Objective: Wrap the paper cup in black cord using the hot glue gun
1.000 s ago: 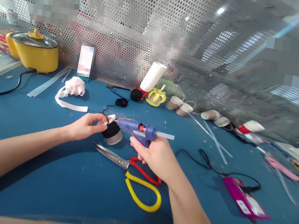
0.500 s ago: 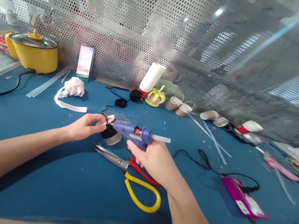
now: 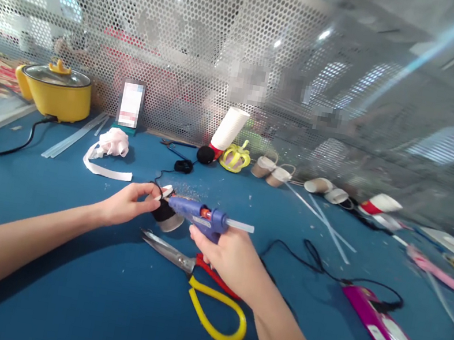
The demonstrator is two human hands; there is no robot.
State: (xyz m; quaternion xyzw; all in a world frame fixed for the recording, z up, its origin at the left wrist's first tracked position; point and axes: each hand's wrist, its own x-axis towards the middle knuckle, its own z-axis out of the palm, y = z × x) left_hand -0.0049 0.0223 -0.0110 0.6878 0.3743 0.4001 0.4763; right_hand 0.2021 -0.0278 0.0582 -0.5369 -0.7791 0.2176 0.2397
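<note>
My right hand (image 3: 224,254) is wrapped round a blue hot glue gun (image 3: 195,214), with a clear glue stick (image 3: 240,226) poking out of its back. The gun's nozzle points left and meets the rim of a small paper cup (image 3: 172,223) wound with black yarn. My left hand (image 3: 133,203) pinches the cup's white upper edge, where the black yarn passes; the exact contact is partly hidden by the fingers. Just below the cup lie scissors (image 3: 176,256) with one red and one yellow handle. The yarn runs back to a small black bundle (image 3: 184,166).
A yellow electric pot (image 3: 60,97) stands at the back left, near crumpled white ribbon (image 3: 113,142). Stacked paper cups (image 3: 230,126), a yellow crown-like craft (image 3: 235,158) and small baskets (image 3: 278,176) line the mesh wall. A purple power strip (image 3: 380,323) with cords lies at the right.
The view has tilted slightly upward, so things on the table sit lower in the picture. Both hands keep their holds, and the nozzle stays at the cup's rim.
</note>
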